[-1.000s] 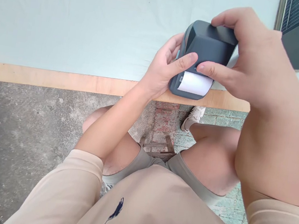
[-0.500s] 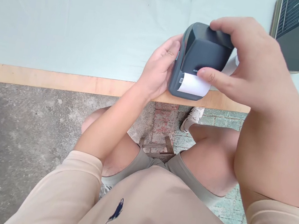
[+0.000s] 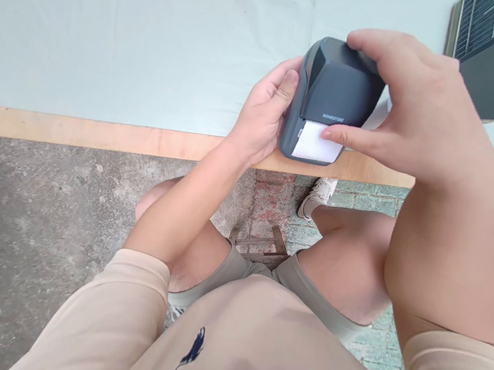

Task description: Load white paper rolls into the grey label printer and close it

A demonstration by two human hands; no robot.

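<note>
A dark grey label printer (image 3: 342, 91) with NIIMBOT lettering is held up at the table's front edge. White label paper (image 3: 313, 145) sticks out of the slot at its near end. My left hand (image 3: 270, 105) is closed around the printer's left side, thumb along the edge. From the right, my right hand (image 3: 407, 104) spans the printer, its index finger at the far right corner and its thumb on the label paper. Its other fingers are hidden behind the hand and printer. Part of a white paper piece (image 3: 377, 115) shows between the printer and my right palm.
A laptop (image 3: 485, 66) lies at the back right, partly covered by my right hand. A pale cloth (image 3: 157, 42) covers the table, leaving a bare wooden edge (image 3: 96, 135). Below are my legs, a wooden stool (image 3: 260, 249) and a concrete and brick floor (image 3: 63, 201).
My right thumb has slid down off the printer's lid onto the label paper, uncovering the lettering. The paper now lies lower over the front. My left hand keeps its hold.
</note>
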